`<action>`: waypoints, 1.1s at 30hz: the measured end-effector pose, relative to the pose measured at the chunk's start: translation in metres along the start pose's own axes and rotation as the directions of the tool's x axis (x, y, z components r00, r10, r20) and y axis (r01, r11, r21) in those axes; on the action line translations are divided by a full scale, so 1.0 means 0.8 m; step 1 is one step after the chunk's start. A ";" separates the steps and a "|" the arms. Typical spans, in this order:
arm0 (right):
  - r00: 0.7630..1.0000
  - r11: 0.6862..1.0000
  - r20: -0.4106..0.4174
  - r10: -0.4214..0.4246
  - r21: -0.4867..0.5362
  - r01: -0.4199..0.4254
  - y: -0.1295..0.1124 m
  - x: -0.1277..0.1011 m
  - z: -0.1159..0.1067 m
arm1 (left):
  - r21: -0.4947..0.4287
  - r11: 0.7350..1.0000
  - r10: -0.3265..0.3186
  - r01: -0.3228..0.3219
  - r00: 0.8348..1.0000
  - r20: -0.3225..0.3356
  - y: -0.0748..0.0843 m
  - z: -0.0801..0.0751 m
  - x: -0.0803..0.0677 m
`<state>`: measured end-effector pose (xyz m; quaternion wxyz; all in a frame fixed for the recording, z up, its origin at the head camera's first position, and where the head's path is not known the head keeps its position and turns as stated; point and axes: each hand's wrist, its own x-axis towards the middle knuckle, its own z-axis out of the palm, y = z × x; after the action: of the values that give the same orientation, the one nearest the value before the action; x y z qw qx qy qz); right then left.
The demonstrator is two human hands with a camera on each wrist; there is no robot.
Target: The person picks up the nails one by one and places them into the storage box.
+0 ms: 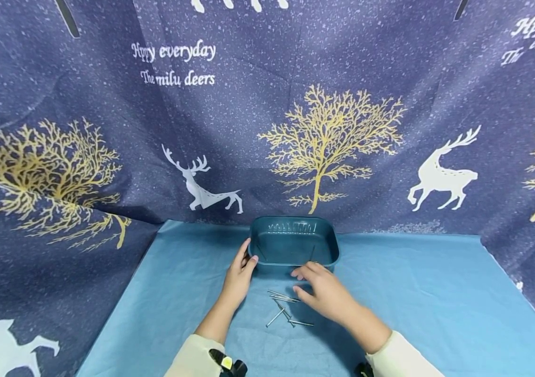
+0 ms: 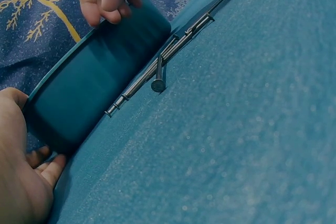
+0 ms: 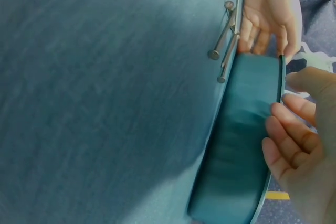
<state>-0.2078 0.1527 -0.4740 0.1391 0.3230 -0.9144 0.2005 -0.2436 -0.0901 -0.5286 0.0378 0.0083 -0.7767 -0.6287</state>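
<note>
Head view, your left hand gripped the teal bin at eight o'clock, your right hand hovered at five, nails lay on the tabletop at six, left wrist view, nails overlapped, right wrist view, right thumb and fingers parted

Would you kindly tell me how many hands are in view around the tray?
2: the left hand holds the left end of the tray, and the right hand is by its near side, close to the nails.

The basin looks smooth, glossy plastic, the nails before it shiny metal, the tabletop beneath it matt cloth.
</note>
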 end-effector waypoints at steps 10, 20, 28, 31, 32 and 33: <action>0.996 0.999 0.081 -0.030 -0.031 0.033 -0.004 -0.001 0.006 | -0.002 1.000 -0.010 0.010 1.000 0.004 -0.001 0.001 0.000; 0.992 0.995 0.097 -0.081 -0.045 0.086 -0.005 -0.002 0.014 | 0.006 1.000 -0.005 0.005 1.000 0.000 -0.004 0.002 0.001; 0.988 0.996 0.132 -0.077 -0.041 0.083 -0.005 -0.001 0.023 | 0.000 1.000 -0.006 0.006 1.000 -0.006 -0.003 0.002 0.002; 0.986 0.996 0.155 -0.067 -0.047 0.075 -0.006 -0.001 0.024 | 0.002 1.000 -0.002 0.002 1.000 -0.007 -0.003 0.002 0.001; 0.985 0.996 0.161 -0.068 -0.048 0.077 -0.006 -0.001 0.024 | 0.003 1.000 -0.002 0.002 1.000 -0.007 -0.003 0.002 0.001; 0.984 0.996 0.166 -0.070 -0.050 0.079 -0.006 -0.001 0.024 | 0.001 1.000 -0.002 0.002 1.000 -0.007 -0.003 0.002 0.001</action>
<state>-0.2064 0.1406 -0.4898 0.0799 0.3682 -0.9153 0.1420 -0.2445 -0.0893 -0.5310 0.0396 0.0113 -0.7769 -0.6283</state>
